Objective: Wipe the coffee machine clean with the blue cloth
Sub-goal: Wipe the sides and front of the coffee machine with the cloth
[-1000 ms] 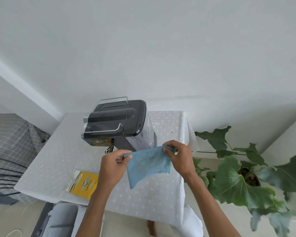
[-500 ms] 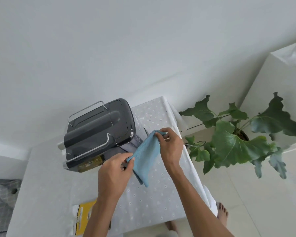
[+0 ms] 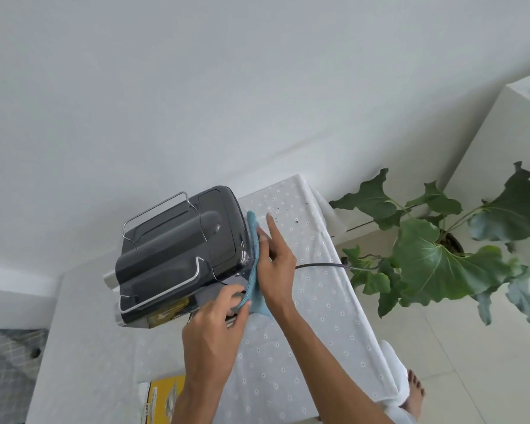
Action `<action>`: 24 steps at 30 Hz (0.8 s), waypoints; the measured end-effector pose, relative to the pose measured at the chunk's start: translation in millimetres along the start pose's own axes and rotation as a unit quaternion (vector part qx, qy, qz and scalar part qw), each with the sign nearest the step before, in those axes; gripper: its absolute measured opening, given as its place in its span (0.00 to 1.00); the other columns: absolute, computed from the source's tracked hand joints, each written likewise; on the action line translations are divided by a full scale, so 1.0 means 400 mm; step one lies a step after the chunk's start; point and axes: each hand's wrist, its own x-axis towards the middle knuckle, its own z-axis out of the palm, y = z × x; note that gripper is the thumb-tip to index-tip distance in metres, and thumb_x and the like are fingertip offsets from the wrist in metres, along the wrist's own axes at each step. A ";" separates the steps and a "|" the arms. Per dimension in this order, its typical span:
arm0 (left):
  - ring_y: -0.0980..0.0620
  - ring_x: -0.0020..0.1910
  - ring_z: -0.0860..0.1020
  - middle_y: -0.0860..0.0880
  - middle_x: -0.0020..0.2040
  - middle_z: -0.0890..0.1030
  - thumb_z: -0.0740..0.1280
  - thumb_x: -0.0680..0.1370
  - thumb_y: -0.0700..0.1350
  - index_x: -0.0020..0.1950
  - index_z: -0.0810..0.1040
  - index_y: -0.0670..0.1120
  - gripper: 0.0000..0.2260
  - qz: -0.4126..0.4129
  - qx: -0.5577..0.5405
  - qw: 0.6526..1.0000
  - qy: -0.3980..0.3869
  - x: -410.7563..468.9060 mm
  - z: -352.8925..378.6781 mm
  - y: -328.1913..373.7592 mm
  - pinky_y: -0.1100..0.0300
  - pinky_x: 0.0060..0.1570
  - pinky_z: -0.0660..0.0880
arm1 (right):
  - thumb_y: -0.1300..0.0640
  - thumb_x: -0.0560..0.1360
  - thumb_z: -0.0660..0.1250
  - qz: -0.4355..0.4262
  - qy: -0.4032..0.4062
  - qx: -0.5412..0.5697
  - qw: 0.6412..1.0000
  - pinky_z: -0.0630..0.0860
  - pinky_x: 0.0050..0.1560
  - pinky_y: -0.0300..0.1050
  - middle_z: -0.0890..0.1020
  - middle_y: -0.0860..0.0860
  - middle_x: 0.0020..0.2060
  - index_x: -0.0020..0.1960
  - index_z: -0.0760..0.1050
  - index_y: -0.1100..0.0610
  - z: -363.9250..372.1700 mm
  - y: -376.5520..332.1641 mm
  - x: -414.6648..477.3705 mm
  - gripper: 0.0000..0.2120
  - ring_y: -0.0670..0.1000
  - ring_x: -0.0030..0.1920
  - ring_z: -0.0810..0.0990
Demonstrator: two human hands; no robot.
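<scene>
A dark grey coffee machine (image 3: 178,249) with chrome rails on top stands on a table covered with a white dotted tablecloth (image 3: 303,347). The blue cloth (image 3: 253,261) is spread flat against the machine's right side. My right hand (image 3: 274,264) presses the cloth to that side, fingers stretched out along it. My left hand (image 3: 214,328) pinches the cloth's lower corner near the machine's front right edge. The machine's front face is mostly hidden from this angle.
A black power cord (image 3: 322,266) runs from the machine off the table's right edge toward a large-leafed potted plant (image 3: 441,258). A yellow booklet (image 3: 162,399) lies at the table's near edge. A white cabinet (image 3: 502,123) stands at the far right, a bare foot (image 3: 415,393) below.
The cloth, held stretched in the air between both hands before, now lies against the machine's right side under my right hand. My view has swung to the right and closer.
</scene>
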 end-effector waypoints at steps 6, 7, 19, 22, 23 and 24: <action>0.61 0.34 0.81 0.57 0.40 0.85 0.75 0.71 0.49 0.50 0.84 0.51 0.09 0.021 -0.014 0.999 0.033 -0.012 -0.015 0.013 0.67 0.31 0.79 | 0.42 0.83 0.51 0.056 -0.086 0.010 0.995 0.61 0.80 0.51 0.71 0.37 0.75 0.75 0.68 0.37 0.020 0.028 -0.004 0.22 0.40 0.76 0.66; 0.61 0.33 0.80 0.56 0.40 0.85 0.75 0.72 0.48 0.50 0.84 0.49 0.08 0.036 -0.006 0.998 0.053 -0.007 -0.027 0.014 0.68 0.32 0.78 | 0.42 0.83 0.50 0.058 -0.097 0.014 0.993 0.59 0.80 0.52 0.70 0.39 0.76 0.74 0.68 0.34 0.020 0.027 -0.003 0.21 0.41 0.77 0.64; 0.55 0.78 0.55 0.56 0.79 0.58 0.61 0.79 0.62 0.76 0.63 0.62 0.26 0.076 0.046 0.989 -0.121 0.267 -0.166 -0.060 0.51 0.76 0.55 | 0.42 0.86 0.46 0.022 -0.142 -0.022 0.989 0.54 0.82 0.53 0.62 0.35 0.79 0.81 0.59 0.40 0.015 0.025 -0.003 0.24 0.37 0.79 0.57; 0.55 0.79 0.40 0.55 0.81 0.46 0.53 0.77 0.67 0.78 0.51 0.66 0.29 0.057 0.077 0.973 -0.211 0.333 -0.138 -0.086 0.49 0.78 0.43 | 0.43 0.87 0.46 0.020 -0.156 -0.021 0.987 0.53 0.82 0.53 0.60 0.32 0.79 0.81 0.57 0.39 0.010 0.026 0.001 0.23 0.35 0.79 0.56; 0.54 0.79 0.38 0.55 0.81 0.45 0.52 0.76 0.69 0.78 0.49 0.67 0.31 0.059 0.087 0.969 -0.223 0.349 -0.126 -0.091 0.49 0.77 0.40 | 0.42 0.87 0.46 0.019 -0.161 -0.024 0.987 0.52 0.82 0.53 0.59 0.32 0.79 0.81 0.56 0.38 0.009 0.027 0.003 0.23 0.36 0.79 0.55; 0.53 0.79 0.36 0.54 0.81 0.44 0.51 0.75 0.71 0.78 0.47 0.68 0.32 0.059 0.092 0.968 -0.228 0.360 -0.112 -0.094 0.49 0.77 0.39 | 0.41 0.87 0.46 0.016 -0.165 -0.028 0.986 0.52 0.82 0.54 0.59 0.32 0.79 0.81 0.55 0.36 0.009 0.028 0.006 0.23 0.36 0.80 0.54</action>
